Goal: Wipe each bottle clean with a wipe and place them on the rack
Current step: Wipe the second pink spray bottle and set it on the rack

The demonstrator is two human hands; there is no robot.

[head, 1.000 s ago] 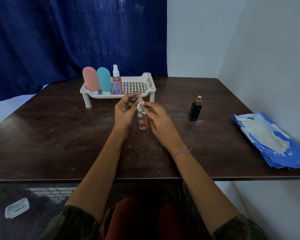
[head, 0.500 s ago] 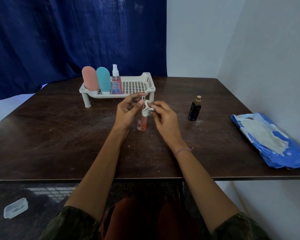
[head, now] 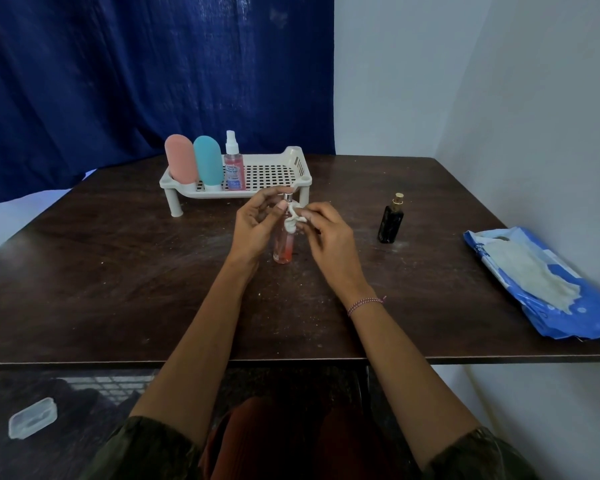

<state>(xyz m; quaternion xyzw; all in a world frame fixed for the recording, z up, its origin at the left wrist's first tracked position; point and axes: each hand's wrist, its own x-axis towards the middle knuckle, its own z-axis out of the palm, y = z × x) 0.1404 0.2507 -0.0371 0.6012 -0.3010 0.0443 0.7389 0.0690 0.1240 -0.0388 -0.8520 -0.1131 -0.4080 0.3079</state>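
A slim clear bottle with orange-red liquid stands upright on the dark table, mid-centre. My left hand grips its upper part near the silver cap. My right hand pinches a crumpled white wipe against the bottle's neck. A white slotted rack stands behind, holding a pink bottle, a teal bottle and a pink spray bottle at its left end. A black bottle with a gold cap stands alone to the right.
A blue pack of wipes lies open at the table's right edge, close to the white wall. A blue curtain hangs behind the table. A small clear plastic lid lies on the floor at lower left.
The wipe in my right hand has slid from the bottle's shoulder up to its neck, uncovering more of the bottle's body. My left hand has kept its hold near the cap.
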